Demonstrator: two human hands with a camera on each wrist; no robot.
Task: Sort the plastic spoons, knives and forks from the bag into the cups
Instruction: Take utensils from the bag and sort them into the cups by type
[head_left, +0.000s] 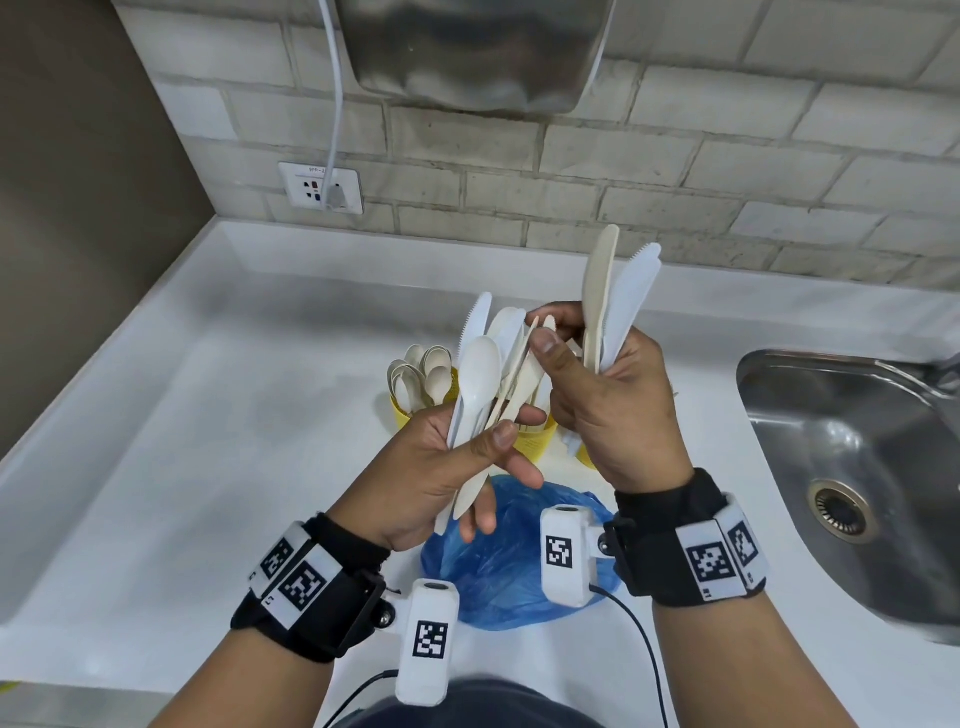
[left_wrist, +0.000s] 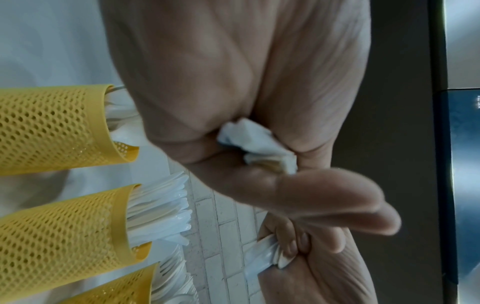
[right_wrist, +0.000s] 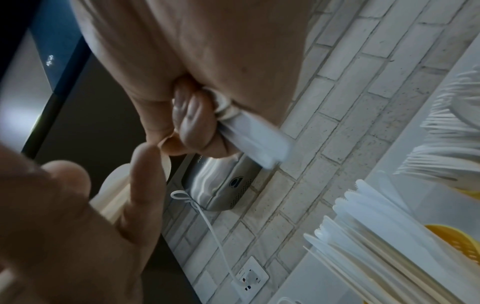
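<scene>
Sorting looks well advanced: three yellow cups (left_wrist: 59, 131) on the bench (head_left: 208, 415) already hold cutlery, while the left hand (head_left: 441, 467) grips a mixed bundle (head_left: 488, 374) and the right hand (head_left: 608, 395) clasps two knives (head_left: 618, 301) above the blue bag (head_left: 498, 571).

White countertop (head_left: 208, 415) runs below a pale brick-tile wall (head_left: 675, 171). Stainless sink (head_left: 831, 467) is set into the counter at right — round drain (head_left: 841, 509) visible in its basin. Brushed-metal appliance (head_left: 467, 52) is mounted on the wall; its white cord (head_left: 335, 104) hangs to a plug in the wall socket (head_left: 321, 188).
</scene>
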